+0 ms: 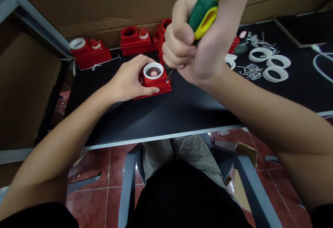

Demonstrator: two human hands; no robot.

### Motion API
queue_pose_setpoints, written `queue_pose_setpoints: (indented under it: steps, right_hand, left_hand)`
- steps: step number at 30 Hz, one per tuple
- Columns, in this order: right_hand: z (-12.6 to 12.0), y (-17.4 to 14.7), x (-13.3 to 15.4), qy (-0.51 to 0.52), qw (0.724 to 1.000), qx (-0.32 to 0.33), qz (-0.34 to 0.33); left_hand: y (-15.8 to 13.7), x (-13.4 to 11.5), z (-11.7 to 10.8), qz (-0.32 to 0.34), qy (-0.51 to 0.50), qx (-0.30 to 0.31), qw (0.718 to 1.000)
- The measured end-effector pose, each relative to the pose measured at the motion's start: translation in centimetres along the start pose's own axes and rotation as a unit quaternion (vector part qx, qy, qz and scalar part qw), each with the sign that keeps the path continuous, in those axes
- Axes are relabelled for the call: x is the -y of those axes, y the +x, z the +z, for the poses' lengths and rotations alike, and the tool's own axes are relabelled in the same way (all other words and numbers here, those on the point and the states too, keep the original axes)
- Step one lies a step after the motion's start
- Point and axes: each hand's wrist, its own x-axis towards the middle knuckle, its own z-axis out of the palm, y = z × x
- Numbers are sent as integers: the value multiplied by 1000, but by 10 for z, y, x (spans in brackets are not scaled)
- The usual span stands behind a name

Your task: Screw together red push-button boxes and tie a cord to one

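Red plastic forms the body of the housing (162, 88) that lies low on the black surface (166, 113), between the two hands and somewhat nearer the left. The left hand (127, 79) is clamped on it from the side, thumb along the near edge and fingers over the far side, a hold that probably serves to keep the piece from turning or sliding. A white ring (154, 78) on top of the housing, with a dark disc inside, stays uncovered within this grip. The right hand (187, 44) is closed around the green and yellow handle of a screwdriver (201, 15), raised above and to the right of the housing. The handle leans while the shaft points down at the free corner, where its tip appears to meet a small screw (168, 80); the high wrist presumably lets pressure run along the shaft. The hands are apart, each on its own object. Behind them, other red housings (136, 41) stand against the cardboard (99, 6), seemingly set back to leave working room. To the right, loose white rings (275, 79) and a heap of screws (251, 72) lie sorted by kind, perhaps for easy reach.
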Motion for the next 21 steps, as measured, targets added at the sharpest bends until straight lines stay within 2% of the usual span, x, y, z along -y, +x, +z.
queue_pose_setpoints:
  steps: [3,6,9,12,15,21]
  right_hand:
    - [1,12,-19,65,998,-23,5]
    - [-3,19,-30,102,995,11,4]
    - [-9,20,-28,133,990,43,-26]
    - [-8,18,-22,141,987,39,-62]
    - [-4,17,-18,133,990,14,-50]
    - [-10,18,-19,136,989,43,-27]
  left_hand:
    - [0,5,2,19,-2,-8,1000]
    - [-1,7,2,24,-1,-10,1000]
    - [-3,6,2,27,5,-9,1000]
    - [-2,6,2,29,5,-12,999]
    - [-1,8,1,29,0,-9,1000]
    - [0,7,0,34,-6,0,999]
